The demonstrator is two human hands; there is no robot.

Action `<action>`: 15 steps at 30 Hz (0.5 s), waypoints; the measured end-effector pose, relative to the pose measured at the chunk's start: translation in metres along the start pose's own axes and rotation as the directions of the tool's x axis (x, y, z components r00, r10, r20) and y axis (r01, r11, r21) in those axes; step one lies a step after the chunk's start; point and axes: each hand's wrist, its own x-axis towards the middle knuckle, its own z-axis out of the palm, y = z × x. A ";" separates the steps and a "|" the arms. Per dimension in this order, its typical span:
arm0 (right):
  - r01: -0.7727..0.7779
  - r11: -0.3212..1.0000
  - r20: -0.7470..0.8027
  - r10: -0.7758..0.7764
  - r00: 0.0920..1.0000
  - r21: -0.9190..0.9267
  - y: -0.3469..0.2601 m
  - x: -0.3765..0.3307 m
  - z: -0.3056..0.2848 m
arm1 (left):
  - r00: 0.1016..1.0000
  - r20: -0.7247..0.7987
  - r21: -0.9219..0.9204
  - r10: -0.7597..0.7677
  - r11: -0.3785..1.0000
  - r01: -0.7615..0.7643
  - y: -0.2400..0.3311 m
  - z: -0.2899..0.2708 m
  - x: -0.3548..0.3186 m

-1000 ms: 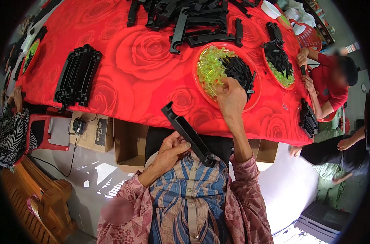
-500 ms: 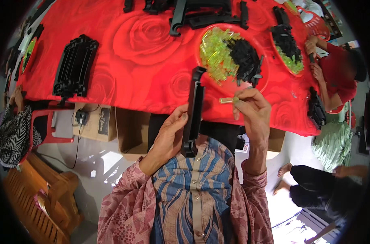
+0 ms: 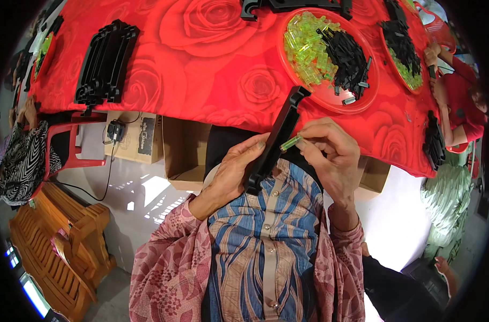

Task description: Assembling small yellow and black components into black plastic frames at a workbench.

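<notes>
My left hand (image 3: 235, 169) is closed round a long black channel-shaped plastic bar (image 3: 279, 142), tilted with its far end up to the right. Between the thumb and fingers of my right hand (image 3: 330, 153) is a small see-through green vial (image 3: 291, 143), held close beside the bar's right side. Beyond my hands, a round red tray (image 3: 367, 110) on the table carries a heap of yellow-green clear pieces (image 3: 311, 45) at left and small black pieces (image 3: 346, 61) at right.
The table has a red rose-patterned cloth (image 3: 201, 86). A stack of black bars (image 3: 106, 64) lies at left, more bars (image 3: 309, 5) at the far edge. Another tray (image 3: 408, 75) stands at right near a co-worker in red (image 3: 463, 102). Under the table are cardboard boxes (image 3: 186, 161).
The bar has tilted to the right. My right hand has turned and moved slightly down, bringing the green vial close to the bar. The view has shifted, so the table sits higher.
</notes>
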 end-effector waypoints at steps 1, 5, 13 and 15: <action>0.021 0.998 -0.013 -0.022 1.000 -0.064 0.004 0.000 0.001 | 1.000 0.005 0.029 -0.004 1.000 0.004 0.001 0.001 0.000; 0.069 0.967 0.017 -0.067 0.998 -0.244 0.004 -0.001 0.006 | 0.991 -0.115 0.170 0.064 0.985 -0.044 -0.008 0.003 0.000; 0.120 0.925 0.010 -0.125 0.992 -0.360 0.008 -0.002 0.013 | 0.990 -0.091 0.168 0.111 0.981 -0.095 -0.010 0.002 0.002; 0.154 0.920 0.018 -0.159 0.987 -0.361 0.010 -0.001 0.014 | 0.990 -0.095 0.193 0.108 0.977 -0.089 -0.010 0.001 0.003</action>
